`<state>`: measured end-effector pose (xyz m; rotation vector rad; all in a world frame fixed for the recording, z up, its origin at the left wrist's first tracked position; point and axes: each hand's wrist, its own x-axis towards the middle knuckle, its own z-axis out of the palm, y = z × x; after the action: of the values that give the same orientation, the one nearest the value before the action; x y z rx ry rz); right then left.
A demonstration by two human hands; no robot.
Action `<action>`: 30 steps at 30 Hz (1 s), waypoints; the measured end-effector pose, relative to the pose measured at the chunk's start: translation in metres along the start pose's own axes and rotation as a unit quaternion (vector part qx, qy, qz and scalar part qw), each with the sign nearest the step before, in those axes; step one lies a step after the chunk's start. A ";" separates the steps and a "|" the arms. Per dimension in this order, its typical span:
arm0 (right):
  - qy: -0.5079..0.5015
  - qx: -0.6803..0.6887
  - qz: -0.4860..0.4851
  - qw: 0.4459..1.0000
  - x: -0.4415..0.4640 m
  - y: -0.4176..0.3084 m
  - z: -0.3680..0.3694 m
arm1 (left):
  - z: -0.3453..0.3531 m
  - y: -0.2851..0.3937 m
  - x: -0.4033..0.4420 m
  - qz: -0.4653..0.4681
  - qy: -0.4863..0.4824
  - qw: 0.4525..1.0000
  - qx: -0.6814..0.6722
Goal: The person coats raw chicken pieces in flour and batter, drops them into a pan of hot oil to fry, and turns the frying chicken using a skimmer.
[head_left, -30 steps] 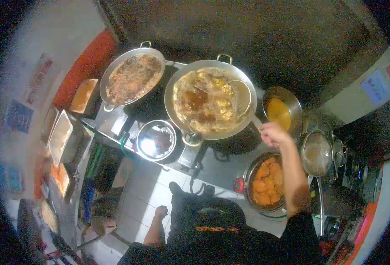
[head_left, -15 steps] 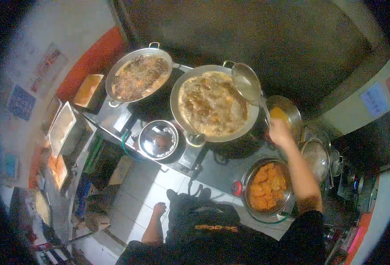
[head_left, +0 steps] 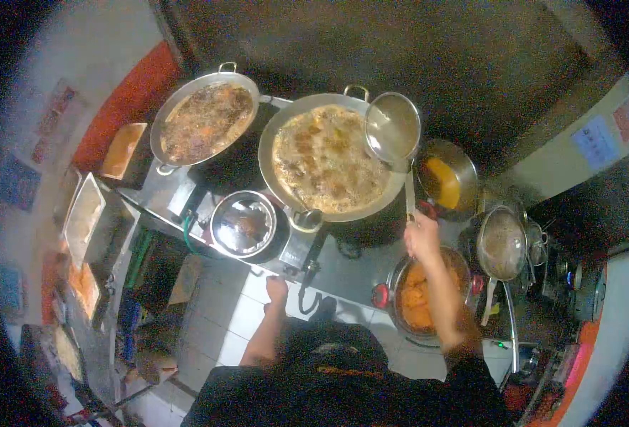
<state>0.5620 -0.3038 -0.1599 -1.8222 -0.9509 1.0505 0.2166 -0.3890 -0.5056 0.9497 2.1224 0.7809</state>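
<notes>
My right hand [head_left: 422, 236] is closed around the handle of a round mesh skimmer [head_left: 392, 129]. The skimmer's head is over the right rim of a large wok [head_left: 266, 156], where pieces of food bubble in foaming oil. My left hand [head_left: 276, 287] is held low in front of my body, fingers curled, with nothing visible in it. Nearest to it is a shiny round pot or lid [head_left: 243, 223]. Below my right forearm, partly hidden by it, sits a pot of orange-coated pieces [head_left: 417, 295].
A second wok [head_left: 204, 121] of frying food stands at the left. To the right are a metal bowl [head_left: 464, 167] with something yellow in it and another mesh strainer [head_left: 501, 245]. Several trays [head_left: 86, 220] line the left side.
My right hand has moved left and toward me, with the skimmer more upright now. My left hand has come up toward the counter edge. The whole view has shifted slightly.
</notes>
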 end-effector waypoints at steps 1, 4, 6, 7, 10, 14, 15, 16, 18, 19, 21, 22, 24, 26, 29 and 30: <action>-0.021 0.083 0.049 0.995 -0.008 -0.004 0.001 | 0.004 -0.002 0.001 0.103 0.095 0.986 0.092; -0.036 0.059 0.044 0.997 -0.020 0.001 -0.001 | 0.003 0.012 -0.004 0.028 -0.010 0.999 -0.020; -0.043 0.067 0.053 0.995 -0.028 0.005 -0.004 | 0.001 0.017 -0.006 -0.029 -0.100 0.981 -0.167; -0.047 0.070 0.044 0.995 -0.033 0.007 -0.006 | 0.003 0.015 -0.005 -0.029 -0.102 0.980 -0.165; -0.048 0.078 0.044 0.995 -0.040 0.009 -0.008 | 0.003 0.014 -0.005 -0.074 -0.092 0.957 -0.267; -0.040 0.078 0.065 0.994 -0.047 0.007 -0.005 | -0.003 0.016 0.001 -0.154 -0.160 0.935 -0.277; -0.035 0.084 0.066 0.994 -0.049 0.007 -0.003 | -0.001 0.012 0.006 -0.179 -0.176 0.923 -0.291; -0.042 0.121 0.067 0.989 -0.054 0.004 0.000 | 0.003 0.005 0.013 -0.183 -0.182 0.931 -0.259; -0.054 0.177 0.073 0.980 -0.065 0.001 0.007 | 0.002 0.004 0.011 -0.180 -0.198 0.923 -0.276; -0.051 0.211 0.066 0.974 -0.065 0.012 0.014 | -0.004 0.006 0.010 -0.181 -0.212 0.913 -0.297; -0.050 0.254 0.088 0.962 -0.070 0.015 0.025 | -0.009 0.011 0.012 -0.204 -0.241 0.921 -0.230; -0.036 0.221 -0.005 0.975 -0.063 0.043 0.041 | -0.008 0.009 0.011 -0.195 -0.244 0.920 -0.235; -0.025 0.259 -0.039 0.965 -0.068 0.049 0.050 | -0.003 0.037 -0.017 -0.172 -0.245 0.900 -0.316; 0.028 0.294 -0.086 0.952 -0.074 0.056 0.067 | 0.003 0.046 -0.025 -0.146 -0.258 0.905 -0.306; 0.139 0.288 -0.144 0.937 -0.072 0.084 0.114 | 0.002 0.016 -0.008 -0.074 -0.266 0.937 -0.215; 0.203 0.267 -0.160 0.928 -0.072 0.091 0.128 | 0.000 0.011 -0.004 -0.043 -0.267 0.943 -0.193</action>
<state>0.4384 -0.3685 -0.2620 -1.3004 -0.6025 0.6116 0.2230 -0.3863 -0.4959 0.7441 1.4632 0.7540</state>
